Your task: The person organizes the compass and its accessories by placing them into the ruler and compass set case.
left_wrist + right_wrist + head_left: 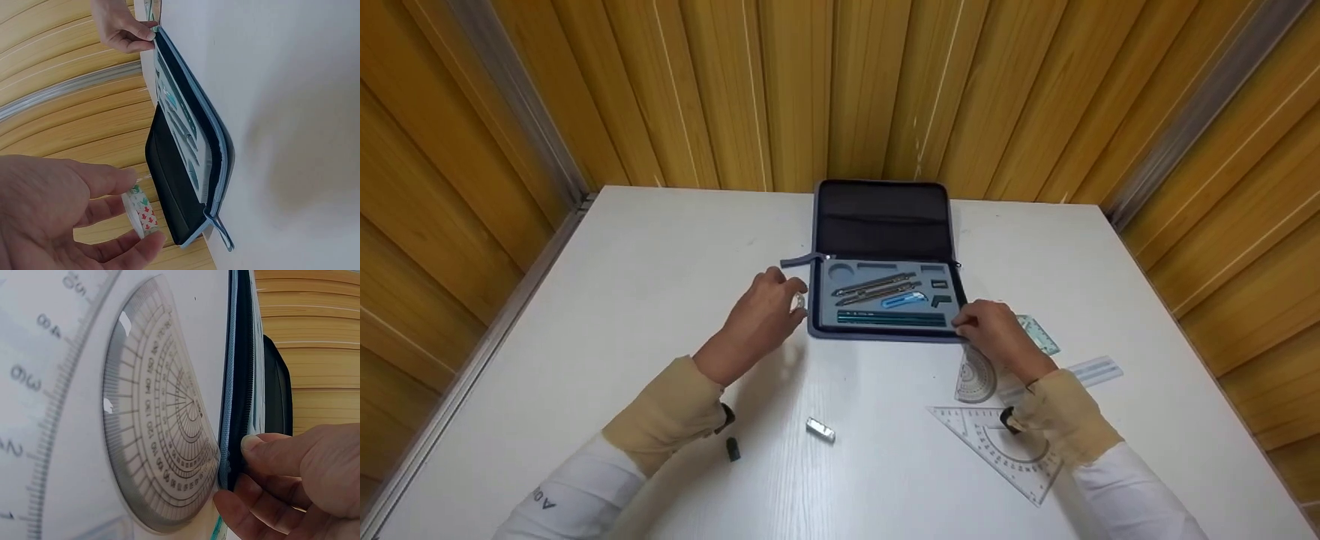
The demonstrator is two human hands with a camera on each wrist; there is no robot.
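Observation:
My left hand [757,315] pinches a small tape roll [143,212] printed with red and green shapes between thumb and fingertips, just left of the zip case. The dark blue zip case [883,219] lies unfolded, its lid toward the wall. Its grey foam insert [829,296] holds two mechanical pencils [877,289], a blue utility knife [905,300], dark green pencils [891,319] and small dark pieces. A round slot and two narrow slots at the insert's far side hold nothing. My right hand [997,330] grips the case's near right corner, thumb [253,443] on the rim.
Near my right forearm lie a protractor [976,379], a set square [997,442], a clear ruler [1095,370] and a green-tinted template [1039,335]. In front lie a white-and-silver block [820,430] and a small dark piece [733,449]. Panelled walls [870,90] enclose the table.

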